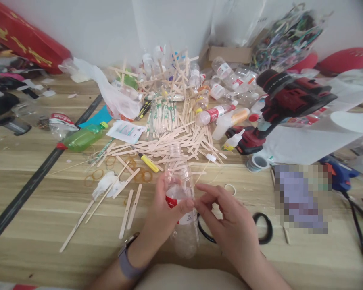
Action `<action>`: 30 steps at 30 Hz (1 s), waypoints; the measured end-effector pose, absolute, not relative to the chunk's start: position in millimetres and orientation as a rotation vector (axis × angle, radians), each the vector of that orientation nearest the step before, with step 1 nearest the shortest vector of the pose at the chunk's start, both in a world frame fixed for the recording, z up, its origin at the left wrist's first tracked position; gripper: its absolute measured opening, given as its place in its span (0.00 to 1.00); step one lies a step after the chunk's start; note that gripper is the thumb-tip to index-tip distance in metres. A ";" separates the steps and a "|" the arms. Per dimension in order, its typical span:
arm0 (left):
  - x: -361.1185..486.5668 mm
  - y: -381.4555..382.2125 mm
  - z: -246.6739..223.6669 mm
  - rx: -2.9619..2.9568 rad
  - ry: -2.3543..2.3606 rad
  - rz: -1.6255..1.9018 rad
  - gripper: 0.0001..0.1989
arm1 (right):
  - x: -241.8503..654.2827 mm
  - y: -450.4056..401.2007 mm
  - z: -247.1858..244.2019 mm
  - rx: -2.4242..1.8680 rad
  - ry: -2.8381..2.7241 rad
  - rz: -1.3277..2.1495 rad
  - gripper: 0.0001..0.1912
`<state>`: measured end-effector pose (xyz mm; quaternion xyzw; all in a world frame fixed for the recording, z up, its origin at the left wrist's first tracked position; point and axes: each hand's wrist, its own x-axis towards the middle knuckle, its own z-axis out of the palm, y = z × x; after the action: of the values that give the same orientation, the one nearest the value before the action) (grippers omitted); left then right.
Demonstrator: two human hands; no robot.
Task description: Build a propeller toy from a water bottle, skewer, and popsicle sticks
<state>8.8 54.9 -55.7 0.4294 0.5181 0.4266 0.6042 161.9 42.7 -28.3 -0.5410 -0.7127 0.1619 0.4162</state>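
Observation:
A clear plastic bottle point(181, 237) with a red and white label point(186, 217) stands upright, its neck open and capless. My left hand point(166, 213) is wrapped round its middle, thumb across the label. At the bottle's right side, my right hand point(230, 221) has its fingertips drawn together in a pinch by the label's edge. Whatever those fingertips hold is too small to make out. Below the right hand lie black-handled scissors point(263, 228), mostly covered by it. A white cap point(211, 157) lies beyond the bottle.
Loose craft sticks point(157, 147) spread behind the bottle, with a yellow utility knife point(149, 162) among them. A red and black cordless drill point(290, 100) stands at right, near a glue bottle point(233, 140). A green bottle point(86, 137) lies left. Several plastic bottles pile up behind.

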 end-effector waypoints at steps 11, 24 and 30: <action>11.1 54.5 -46.8 0.936 1.191 0.860 0.34 | 159.2 35.7 -27.4 -1.302 -1.925 0.256 0.10; 13.2 59.1 -47.1 0.726 1.213 0.927 0.30 | 169.6 29.4 -35.3 -1.229 -1.803 0.664 0.15; 15.6 59.9 -48.6 0.677 1.203 0.956 0.30 | 172.0 25.4 -37.7 -1.374 -1.763 0.682 0.05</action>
<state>15.6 59.9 -48.6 0.3001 0.5333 0.4237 0.6678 172.0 25.4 -37.7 -0.5411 -0.6940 0.2685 0.3917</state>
